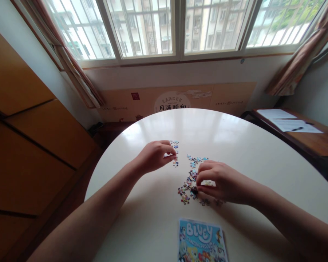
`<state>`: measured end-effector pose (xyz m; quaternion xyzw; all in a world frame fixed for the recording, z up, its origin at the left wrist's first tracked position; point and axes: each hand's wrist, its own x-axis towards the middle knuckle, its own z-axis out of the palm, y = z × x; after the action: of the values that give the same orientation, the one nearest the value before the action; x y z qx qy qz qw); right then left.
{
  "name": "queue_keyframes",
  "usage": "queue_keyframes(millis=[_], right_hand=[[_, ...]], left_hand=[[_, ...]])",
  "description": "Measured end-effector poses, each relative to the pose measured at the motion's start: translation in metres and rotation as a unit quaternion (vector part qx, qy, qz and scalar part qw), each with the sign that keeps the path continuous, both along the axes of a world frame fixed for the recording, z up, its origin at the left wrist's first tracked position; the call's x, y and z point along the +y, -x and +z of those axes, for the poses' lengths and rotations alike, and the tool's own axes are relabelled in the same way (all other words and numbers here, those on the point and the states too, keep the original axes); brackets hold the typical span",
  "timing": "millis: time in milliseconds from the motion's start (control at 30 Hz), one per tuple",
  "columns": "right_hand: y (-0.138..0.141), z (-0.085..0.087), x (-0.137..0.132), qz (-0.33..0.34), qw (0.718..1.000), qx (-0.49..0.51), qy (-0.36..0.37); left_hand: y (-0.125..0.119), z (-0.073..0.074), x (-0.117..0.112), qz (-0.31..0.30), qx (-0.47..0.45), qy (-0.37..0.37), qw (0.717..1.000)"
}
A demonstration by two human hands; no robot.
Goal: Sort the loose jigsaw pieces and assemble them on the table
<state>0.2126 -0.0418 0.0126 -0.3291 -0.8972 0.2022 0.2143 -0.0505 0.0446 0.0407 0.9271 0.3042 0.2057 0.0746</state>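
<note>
Small colourful jigsaw pieces (189, 180) lie scattered in the middle of a round white table (251, 153). My left hand (154, 156) rests on the table with its fingers pinched on a piece beside a small joined cluster of pieces (175, 146). My right hand (221, 182) is curled over the larger scatter, fingers closed on a piece near the table surface. A blue "Bluey" puzzle box (201, 242) lies flat at the near edge, in front of my right forearm.
A wooden side desk (313, 140) with white papers (292, 124) and a pen (297, 128) stands at the right. Wooden cabinets (30, 145) fill the left side. A barred window (177, 27) with curtains and a printed board (174, 100) against the wall lie beyond the table.
</note>
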Motion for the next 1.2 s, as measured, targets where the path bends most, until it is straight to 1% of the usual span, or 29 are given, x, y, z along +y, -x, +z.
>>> queue_keyframes(millis=[100,167,333,433,500,600,667,767,833,867,933,967,1000,1067,1133,1200], right_hand=[[-0.003,0.005,0.001,-0.012,0.997,0.063,0.051],[-0.005,0.008,0.002,-0.038,0.993,0.097,0.058],[-0.001,0.007,0.0,-0.118,0.981,0.156,-0.011],[0.008,0.006,-0.006,-0.134,0.972,0.189,-0.033],[0.013,0.006,-0.009,-0.134,0.968,0.208,-0.039],[0.016,0.006,-0.012,-0.128,0.967,0.215,-0.037],[0.016,0.006,-0.013,-0.125,0.97,0.206,-0.035],[0.014,0.008,-0.013,-0.11,0.976,0.179,-0.053],[0.012,0.01,-0.012,-0.1,0.979,0.162,-0.071],[0.011,0.011,-0.012,-0.098,0.98,0.158,-0.078],[0.008,0.012,-0.01,-0.103,0.978,0.157,-0.086],[0.007,0.013,-0.009,-0.108,0.977,0.159,-0.089],[0.005,0.012,-0.008,-0.112,0.976,0.161,-0.091],[0.001,0.011,-0.006,-0.118,0.976,0.159,-0.095],[-0.001,0.009,-0.005,-0.12,0.976,0.152,-0.097],[-0.002,0.008,-0.004,-0.117,0.977,0.147,-0.099]], left_hand=[[0.0,0.002,-0.002,-0.01,-0.011,0.013,1.0],[-0.003,0.004,-0.005,-0.022,-0.026,0.026,0.999],[-0.018,0.007,-0.023,-0.08,-0.074,0.09,0.99],[-0.028,0.007,-0.035,-0.108,-0.092,0.129,0.981],[-0.031,0.007,-0.039,-0.111,-0.104,0.153,0.976],[-0.032,0.006,-0.041,-0.104,-0.124,0.198,0.967],[-0.033,0.006,-0.041,-0.095,-0.143,0.244,0.955],[-0.032,0.008,-0.039,-0.063,-0.192,0.329,0.922],[-0.028,0.012,-0.036,-0.042,-0.229,0.372,0.898],[-0.024,0.015,-0.032,-0.029,-0.249,0.379,0.891],[-0.012,0.022,-0.023,0.006,-0.272,0.362,0.892],[-0.004,0.025,-0.018,0.032,-0.266,0.345,0.9],[0.004,0.028,-0.012,0.057,-0.231,0.332,0.913],[0.018,0.029,-0.001,0.09,-0.113,0.319,0.937],[0.027,0.024,0.007,0.086,-0.018,0.306,0.948],[0.03,0.015,0.011,0.046,0.042,0.291,0.955]])
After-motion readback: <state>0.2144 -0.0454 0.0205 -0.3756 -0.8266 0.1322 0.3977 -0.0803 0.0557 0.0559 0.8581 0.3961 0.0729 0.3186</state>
